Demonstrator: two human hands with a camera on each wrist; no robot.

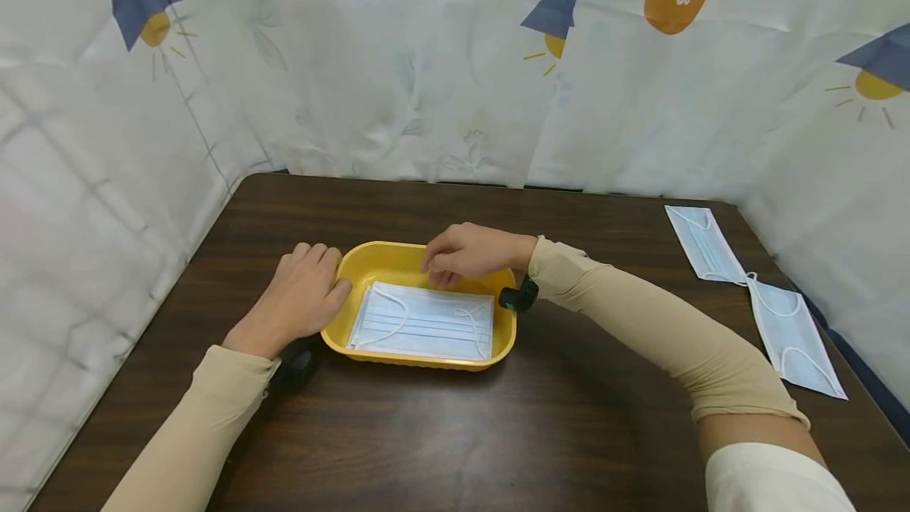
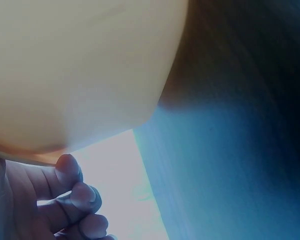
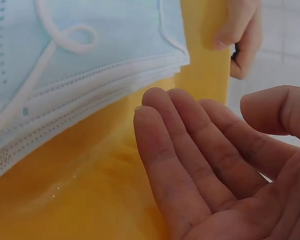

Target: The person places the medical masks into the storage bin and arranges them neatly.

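A yellow plastic tray (image 1: 387, 253) stands on the table with a stack of light blue face masks (image 1: 426, 326) lying in it, white ear loops on top. At the tray's left end, my left hand (image 1: 307, 295) grips the rim, thumb over the edge. The left wrist view shows its fingers (image 2: 65, 207) curled against the tray's outside. My right hand (image 1: 469, 251) hangs over the tray's far right part, just behind the stack. In the right wrist view, its fingers (image 3: 195, 145) are loosely bent, hold nothing, and point toward the layered mask edges (image 3: 105, 80).
Two more face masks lie on the right of the dark wooden table (image 1: 455, 433): one farther back (image 1: 704, 243), one nearer (image 1: 792, 334), close to the right edge. A white patterned curtain (image 1: 426, 85) hangs behind the table and along its sides.
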